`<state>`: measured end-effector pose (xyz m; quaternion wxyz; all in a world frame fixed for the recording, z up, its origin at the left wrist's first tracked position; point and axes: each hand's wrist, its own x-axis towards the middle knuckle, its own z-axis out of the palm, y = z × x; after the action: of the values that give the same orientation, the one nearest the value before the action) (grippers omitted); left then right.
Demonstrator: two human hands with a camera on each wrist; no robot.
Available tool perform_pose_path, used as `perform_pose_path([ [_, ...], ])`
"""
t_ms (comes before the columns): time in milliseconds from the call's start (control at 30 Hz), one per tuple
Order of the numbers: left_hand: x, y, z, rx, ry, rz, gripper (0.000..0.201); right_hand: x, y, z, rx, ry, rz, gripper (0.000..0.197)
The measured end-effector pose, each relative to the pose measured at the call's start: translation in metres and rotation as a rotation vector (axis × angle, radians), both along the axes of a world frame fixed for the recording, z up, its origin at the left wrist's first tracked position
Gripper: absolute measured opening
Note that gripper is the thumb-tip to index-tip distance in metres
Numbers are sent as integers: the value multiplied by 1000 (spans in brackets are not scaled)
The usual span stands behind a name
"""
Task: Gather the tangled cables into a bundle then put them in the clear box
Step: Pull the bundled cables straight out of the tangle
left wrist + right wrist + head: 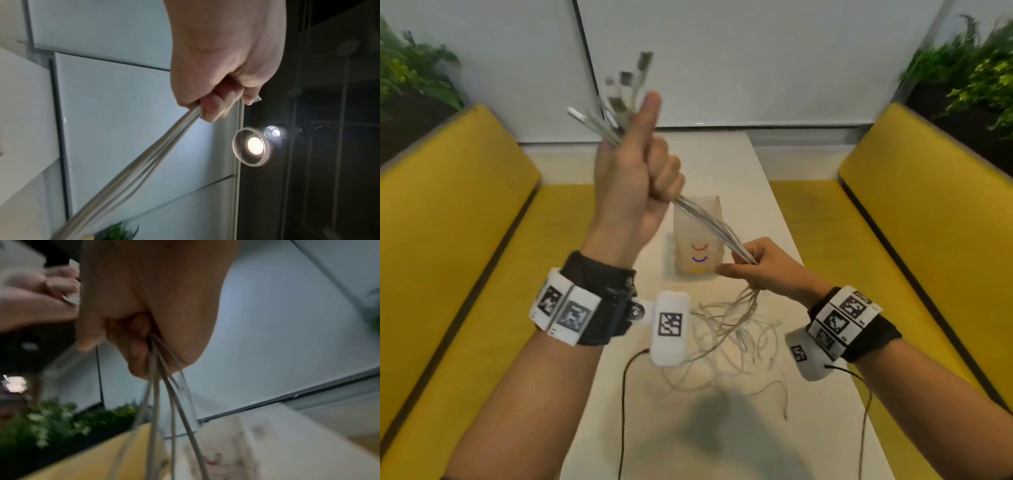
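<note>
Several white cables (709, 222) run taut between my two hands. My left hand (640, 178) is raised above the table, fist closed round the cables, with their plug ends (626, 89) sticking out above the thumb. Lower and to the right, my right hand (760, 263) grips the same strands. Below it the loose ends (736, 335) hang and lie tangled on the white table (722, 154). The clear box (698, 240), marked with coloured arcs, stands upright on the table behind the cables. The left wrist view shows the cables (144, 162) leaving my fist (209, 105); the right wrist view shows strands (160, 394) dropping from my fingers (139, 353).
Yellow bench seats (465, 240) flank the narrow table on both sides, with another yellow bench (914, 222) on the right. Green plants (410, 68) stand behind each backrest. A white wall panel closes the far end. Black sensor leads (625, 394) trail from my wrists over the near table.
</note>
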<state>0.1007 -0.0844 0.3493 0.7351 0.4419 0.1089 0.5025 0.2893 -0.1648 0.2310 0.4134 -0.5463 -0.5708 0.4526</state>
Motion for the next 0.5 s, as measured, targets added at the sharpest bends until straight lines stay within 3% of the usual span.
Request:
perform_pose_path([
  [200,-26,20,15,-4,-64,217,52,50,5,-38,-108,-297,-168,48],
  [500,-72,48,32,47,-197,375,52,99,-14,-78,-225,-401,-261,45],
])
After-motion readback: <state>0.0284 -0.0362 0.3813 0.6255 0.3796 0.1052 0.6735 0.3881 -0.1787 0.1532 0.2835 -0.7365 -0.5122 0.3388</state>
